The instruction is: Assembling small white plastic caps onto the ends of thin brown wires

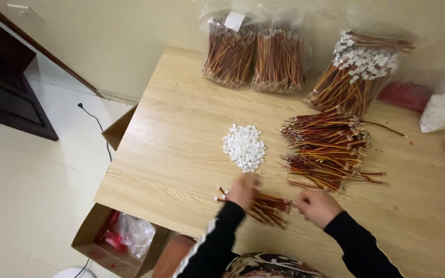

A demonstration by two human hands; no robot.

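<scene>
We find the left hand (pixel 243 191) resting, fingers curled, on a small wire bundle (pixel 266 207) at lower centre of the counter (pixel 181 134). The right hand (pixel 316 206) pinches its end; white connectors (pixel 244 146) lie just above.

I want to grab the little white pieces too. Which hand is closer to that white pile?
Left. The left hand is just below the pile of white connectors, nearly at its lower edge. The right hand is lower and farther to the right.
</scene>
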